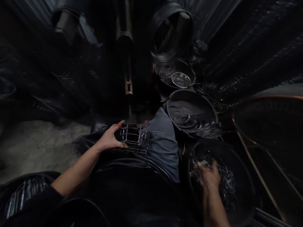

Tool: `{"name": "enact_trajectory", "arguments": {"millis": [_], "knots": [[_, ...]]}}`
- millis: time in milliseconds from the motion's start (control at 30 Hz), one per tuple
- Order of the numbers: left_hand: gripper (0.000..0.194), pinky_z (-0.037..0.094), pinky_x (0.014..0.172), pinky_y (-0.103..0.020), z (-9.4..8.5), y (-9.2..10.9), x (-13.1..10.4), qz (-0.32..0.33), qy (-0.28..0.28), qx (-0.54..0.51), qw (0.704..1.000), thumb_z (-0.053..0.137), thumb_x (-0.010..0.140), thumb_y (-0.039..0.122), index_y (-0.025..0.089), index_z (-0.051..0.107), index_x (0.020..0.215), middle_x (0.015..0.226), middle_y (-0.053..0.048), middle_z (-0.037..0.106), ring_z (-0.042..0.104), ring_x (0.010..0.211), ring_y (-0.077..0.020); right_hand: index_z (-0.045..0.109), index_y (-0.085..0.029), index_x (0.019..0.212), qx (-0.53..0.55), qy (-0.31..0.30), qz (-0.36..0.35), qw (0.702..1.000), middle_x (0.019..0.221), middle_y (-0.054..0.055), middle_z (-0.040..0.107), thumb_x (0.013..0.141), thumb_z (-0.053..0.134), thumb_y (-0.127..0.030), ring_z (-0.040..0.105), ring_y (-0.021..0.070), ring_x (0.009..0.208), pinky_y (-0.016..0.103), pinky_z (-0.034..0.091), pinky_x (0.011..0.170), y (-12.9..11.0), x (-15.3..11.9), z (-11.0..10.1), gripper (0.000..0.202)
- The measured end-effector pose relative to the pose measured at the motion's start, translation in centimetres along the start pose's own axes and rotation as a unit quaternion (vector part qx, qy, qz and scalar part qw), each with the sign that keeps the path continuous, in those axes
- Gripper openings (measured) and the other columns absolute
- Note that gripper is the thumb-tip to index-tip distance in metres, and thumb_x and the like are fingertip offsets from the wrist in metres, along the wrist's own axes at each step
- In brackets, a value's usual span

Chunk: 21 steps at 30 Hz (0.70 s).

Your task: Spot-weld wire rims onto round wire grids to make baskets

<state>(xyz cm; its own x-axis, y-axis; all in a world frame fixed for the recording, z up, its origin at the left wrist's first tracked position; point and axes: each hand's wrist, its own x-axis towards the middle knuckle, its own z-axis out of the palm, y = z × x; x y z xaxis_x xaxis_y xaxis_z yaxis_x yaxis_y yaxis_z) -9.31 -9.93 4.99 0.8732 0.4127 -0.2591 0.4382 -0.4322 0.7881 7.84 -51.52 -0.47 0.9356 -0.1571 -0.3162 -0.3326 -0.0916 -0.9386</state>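
Note:
A small wire cage [133,134] of curved and straight metal wires rests over my lap, and my left hand [112,137] grips its left end between thumb and fingers. My right hand [209,176] is inside a dark round tub [246,179] at the lower right, over a heap of short metal pieces [228,183]. Its thumb and fingers are bent and blurred. Whatever may be between those fingertips is too small and smeared to name.
Beyond the tub stands a basin of wire rings [191,118], and behind it another basin [165,77] holding a small dish [181,79]. A narrow metal machine part [129,86] stands ahead. Wire coils [163,58] hang behind. Lower left, a container holds metal rods [26,192].

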Motion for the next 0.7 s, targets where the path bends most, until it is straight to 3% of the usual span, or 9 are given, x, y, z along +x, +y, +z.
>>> {"name": "enact_trajectory", "arguments": {"millis": [100, 167, 267, 333, 433, 500, 567, 700], "knots": [[0.114, 0.038, 0.107, -0.046, -0.3, 0.2, -0.1, 0.004, 0.015, -0.008, 1.000, 0.087, 0.039, 0.040, 0.019, 0.038, 0.139, 0.129, -0.011, 0.051, 0.051, 0.119, -0.0298, 0.060, -0.017, 0.113, 0.005, -0.040, -0.055, 0.998, 0.073, -0.002, 0.064, 0.047, 0.085, -0.040, 0.065, 0.0160, 0.062, 0.027, 0.054, 0.062, -4.6, 0.4, 3.8, 0.074], [0.112, 0.039, 0.106, -0.044, -1.0, 0.7, 0.0, 0.029, 0.033, -0.025, 0.999, 0.088, 0.036, 0.038, 0.018, 0.042, 0.136, 0.128, -0.011, 0.051, 0.051, 0.118, -0.0297, 0.067, -0.015, 0.105, -0.032, -0.075, -0.138, 0.987, 0.084, 0.003, 0.067, 0.058, 0.080, -0.042, 0.066, 0.0183, 0.074, 0.031, 0.054, 0.076, -6.6, 0.4, 7.7, 0.055], [0.113, 0.042, 0.104, -0.042, -2.7, 1.6, 0.1, 0.064, 0.092, -0.042, 0.993, 0.089, 0.034, 0.038, 0.019, 0.044, 0.136, 0.129, -0.011, 0.051, 0.052, 0.117, -0.0290, 0.071, -0.013, 0.102, -0.191, -0.097, -0.339, 0.916, 0.094, 0.011, 0.069, 0.077, 0.061, -0.056, 0.065, 0.0242, 0.090, 0.039, 0.048, 0.091, -7.0, -0.1, 13.6, 0.050], [0.113, 0.043, 0.102, -0.042, -3.8, 2.1, 0.2, 0.074, 0.139, -0.043, 0.987, 0.089, 0.035, 0.038, 0.020, 0.043, 0.136, 0.129, -0.010, 0.050, 0.052, 0.117, -0.0287, 0.072, -0.010, 0.099, -0.265, -0.110, -0.406, 0.868, 0.092, 0.016, 0.069, 0.081, 0.047, -0.066, 0.064, 0.0277, 0.091, 0.043, 0.047, 0.090, -6.0, -0.6, 16.4, 0.063], [0.113, 0.041, 0.104, -0.043, -5.1, 2.4, 0.3, 0.074, 0.181, -0.035, 0.980, 0.088, 0.036, 0.038, 0.019, 0.042, 0.137, 0.132, -0.011, 0.048, 0.049, 0.120, -0.0296, 0.071, -0.008, 0.103, -0.271, -0.139, -0.412, 0.859, 0.096, 0.018, 0.069, 0.084, 0.044, -0.065, 0.064, 0.0290, 0.091, 0.044, 0.047, 0.089, -5.4, -1.5, 18.3, 0.067], [0.112, 0.040, 0.105, -0.043, -5.5, 2.5, 0.6, 0.077, 0.192, -0.032, 0.978, 0.088, 0.036, 0.038, 0.018, 0.042, 0.137, 0.132, -0.012, 0.048, 0.048, 0.120, -0.0298, 0.068, -0.010, 0.111, -0.254, -0.166, -0.394, 0.867, 0.102, 0.016, 0.068, 0.086, 0.048, -0.058, 0.063, 0.0269, 0.096, 0.042, 0.046, 0.093, -6.4, -2.4, 18.5, 0.058], [0.111, 0.040, 0.105, -0.043, -5.7, 2.6, 1.2, 0.086, 0.196, -0.030, 0.976, 0.087, 0.036, 0.039, 0.018, 0.044, 0.135, 0.130, -0.011, 0.050, 0.049, 0.119, -0.0295, 0.064, -0.014, 0.117, -0.254, -0.232, -0.359, 0.868, 0.107, 0.012, 0.067, 0.084, 0.055, -0.053, 0.062, 0.0249, 0.099, 0.039, 0.045, 0.095, -8.4, -3.5, 18.7, 0.053], [0.109, 0.039, 0.105, -0.045, -5.6, 2.9, 2.7, 0.106, 0.193, -0.013, 0.975, 0.086, 0.036, 0.040, 0.020, 0.045, 0.135, 0.128, -0.011, 0.051, 0.049, 0.119, -0.0297, 0.067, -0.020, 0.114, -0.301, -0.411, -0.322, 0.798, 0.111, 0.010, 0.066, 0.070, 0.068, -0.052, 0.059, 0.0287, 0.107, 0.040, 0.047, 0.093, -13.2, -6.4, 20.6, 0.054]]}}
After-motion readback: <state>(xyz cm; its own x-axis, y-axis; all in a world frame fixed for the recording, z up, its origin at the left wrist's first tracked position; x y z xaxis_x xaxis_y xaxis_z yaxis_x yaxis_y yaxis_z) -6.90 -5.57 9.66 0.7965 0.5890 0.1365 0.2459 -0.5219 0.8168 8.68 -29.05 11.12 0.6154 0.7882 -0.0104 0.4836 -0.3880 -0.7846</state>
